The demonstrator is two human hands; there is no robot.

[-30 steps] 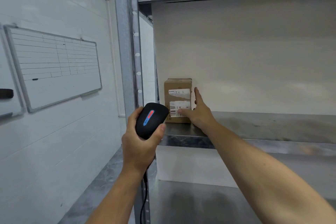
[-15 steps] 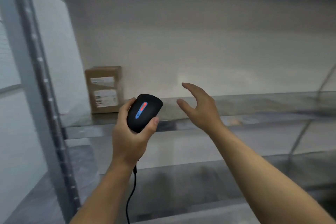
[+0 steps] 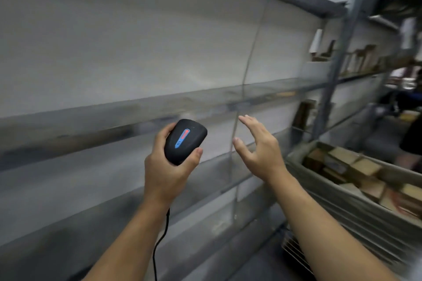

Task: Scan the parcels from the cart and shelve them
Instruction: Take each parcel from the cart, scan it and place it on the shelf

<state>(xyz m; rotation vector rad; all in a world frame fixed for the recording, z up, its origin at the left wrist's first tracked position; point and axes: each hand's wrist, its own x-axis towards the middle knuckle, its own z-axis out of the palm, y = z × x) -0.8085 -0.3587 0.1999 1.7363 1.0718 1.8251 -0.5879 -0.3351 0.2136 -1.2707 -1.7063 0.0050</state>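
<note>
Two hands (image 3: 166, 173) (image 3: 260, 150), one scanner (image 3: 185, 141), one cart (image 3: 331, 189), several parcels (image 3: 365, 166)

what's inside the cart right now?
Brown cardboard parcels lie in the cart, packed together. Anything beneath the top layer is covered; blur hides the labels.

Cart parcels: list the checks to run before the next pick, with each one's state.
1. Scanner gripped in left hand: ok.
2. Right hand empty, fingers relaxed: ok.
3. Parcels present in the cart at right: ok.
4. Label readable on any parcel: cannot tell, the view is blurred.
5. Scanner cable hanging below the left wrist, away from the cart: ok.
</note>
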